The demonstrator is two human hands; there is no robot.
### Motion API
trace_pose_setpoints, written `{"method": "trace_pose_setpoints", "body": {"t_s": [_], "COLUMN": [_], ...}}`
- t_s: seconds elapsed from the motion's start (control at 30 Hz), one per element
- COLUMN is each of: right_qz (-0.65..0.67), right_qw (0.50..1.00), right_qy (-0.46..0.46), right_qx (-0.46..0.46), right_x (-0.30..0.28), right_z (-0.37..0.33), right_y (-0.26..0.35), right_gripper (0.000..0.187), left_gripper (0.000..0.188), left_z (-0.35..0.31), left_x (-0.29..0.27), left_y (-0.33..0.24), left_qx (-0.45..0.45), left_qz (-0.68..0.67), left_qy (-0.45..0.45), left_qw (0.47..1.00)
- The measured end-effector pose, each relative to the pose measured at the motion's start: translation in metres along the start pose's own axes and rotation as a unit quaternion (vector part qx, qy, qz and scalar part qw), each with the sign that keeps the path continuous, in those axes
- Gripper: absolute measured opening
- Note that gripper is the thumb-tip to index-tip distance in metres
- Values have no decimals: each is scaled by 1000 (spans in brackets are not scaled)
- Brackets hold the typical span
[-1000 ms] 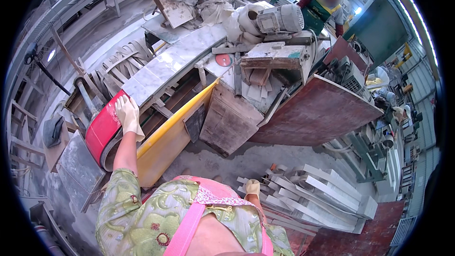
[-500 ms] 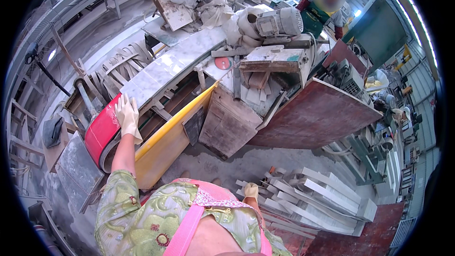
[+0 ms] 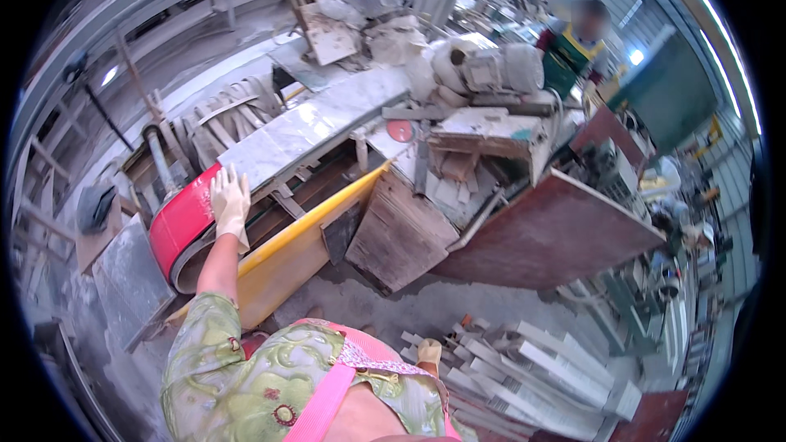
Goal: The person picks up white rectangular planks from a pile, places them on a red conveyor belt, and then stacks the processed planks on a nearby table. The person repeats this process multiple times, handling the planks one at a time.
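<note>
My left hand (image 3: 229, 200), in a pale glove, lies flat with fingers spread on the near end of a long grey-white stone slab (image 3: 319, 127). The slab rests on a red conveyor belt (image 3: 184, 221) that curves down over a roller beside the hand. My right hand (image 3: 428, 352), also gloved, hangs low by my hip, close to a stack of pale stone strips (image 3: 532, 360); only a small part of it shows, so its grip is unclear.
A yellow machine frame (image 3: 286, 258) runs under the belt. A stone-cutting machine with a motor (image 3: 499, 69) and a brown sloping guard panel (image 3: 548, 233) stands to the right. Another person in a green apron (image 3: 573, 49) works behind it. A grey slab (image 3: 131, 278) leans at left.
My left hand has stayed on the slab's end; the view has shifted slightly. My right hand has barely moved.
</note>
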State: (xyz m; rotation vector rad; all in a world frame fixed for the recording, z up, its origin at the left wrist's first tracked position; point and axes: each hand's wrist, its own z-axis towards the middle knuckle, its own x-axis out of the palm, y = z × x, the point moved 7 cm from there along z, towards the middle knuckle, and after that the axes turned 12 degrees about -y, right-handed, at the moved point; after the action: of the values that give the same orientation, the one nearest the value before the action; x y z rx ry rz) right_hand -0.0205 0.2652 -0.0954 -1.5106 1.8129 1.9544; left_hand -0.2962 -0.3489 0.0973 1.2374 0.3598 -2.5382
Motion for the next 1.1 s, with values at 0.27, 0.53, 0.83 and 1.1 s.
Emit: {"method": "trace_pose_setpoints", "body": {"t_s": [0.27, 0.53, 0.83, 1.1], "right_qz": [46, 30, -63, 210], "right_qw": [997, 996, 973, 949], "right_qy": [51, 74, 168, 233], "right_qx": [25, -42, -148, -16], "right_x": [-1, 2, -12, 22], "right_z": [10, 46, 84, 22], "right_y": [1, -20, -34, 219], "right_gripper": [30, 26, 30, 38], "left_gripper": [54, 68, 60, 57], "left_z": [1, -1, 2, -1], "left_x": [8, 8, 12, 6], "left_y": [-3, 18, 13, 19], "left_qx": [-22, -106, -64, -57], "left_qz": [-16, 23, -19, -78], "left_qy": [-11, 75, 80, 42], "left_qw": [1000, 991, 995, 994]}}
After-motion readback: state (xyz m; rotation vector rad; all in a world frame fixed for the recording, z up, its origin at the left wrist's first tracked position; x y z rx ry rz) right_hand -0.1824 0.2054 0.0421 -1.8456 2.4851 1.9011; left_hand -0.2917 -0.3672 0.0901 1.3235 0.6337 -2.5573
